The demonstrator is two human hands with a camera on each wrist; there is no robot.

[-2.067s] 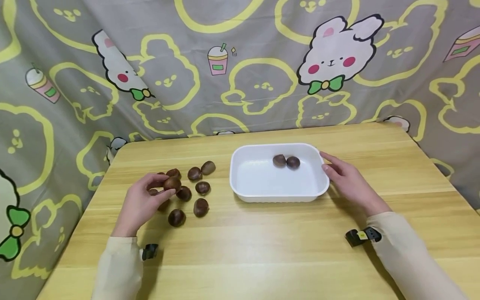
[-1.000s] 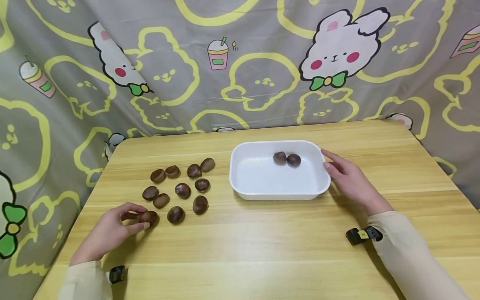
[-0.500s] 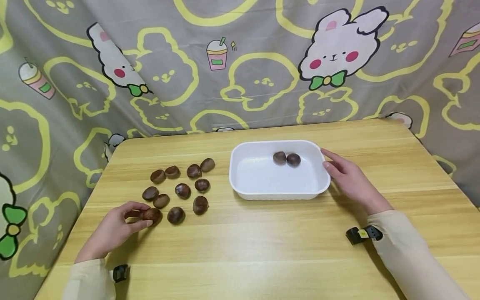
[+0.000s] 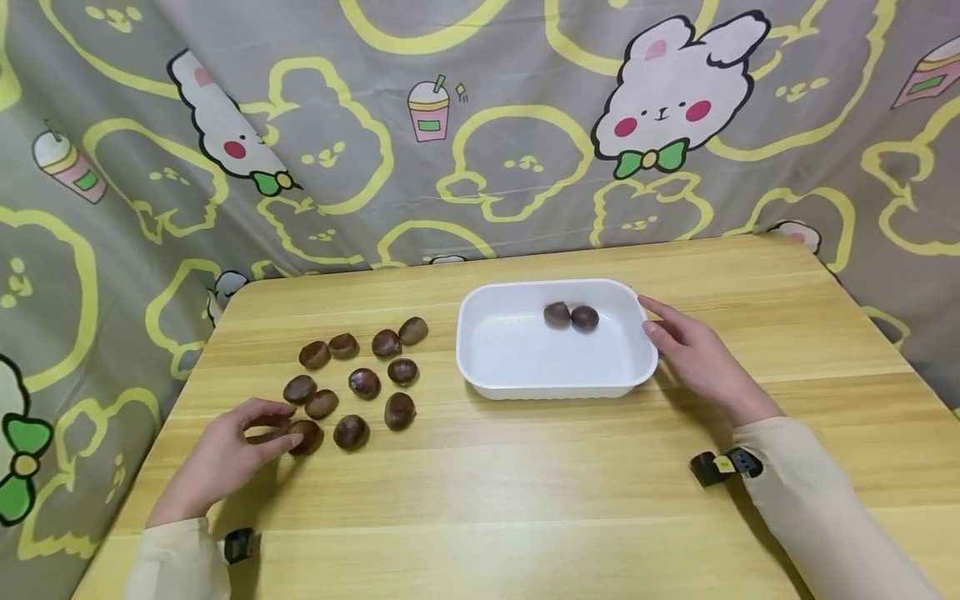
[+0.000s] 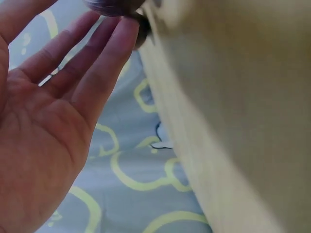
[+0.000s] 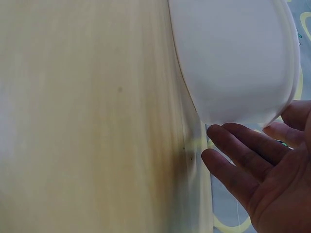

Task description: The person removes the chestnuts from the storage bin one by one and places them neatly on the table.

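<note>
In the head view my left hand is at the near left of a loose group of brown chestnuts. Its thumb and index finger lie loosely about the nearest chestnut, which rests on the table. The left wrist view shows the fingers nearly straight, with a dark chestnut at their tips, cut by the upper edge. My right hand touches the right end of a white plastic tray with its fingertips. Two chestnuts sit side by side towards the tray's back right.
Several more chestnuts lie spread on the wooden table left of the tray. A grey curtain with cartoon prints hangs behind and left of the table. Each wrist bears a small black camera.
My left hand has brought a chestnut from the group towards the near left and set it on the table, its grip loosening. The right hand has stayed at the tray.
</note>
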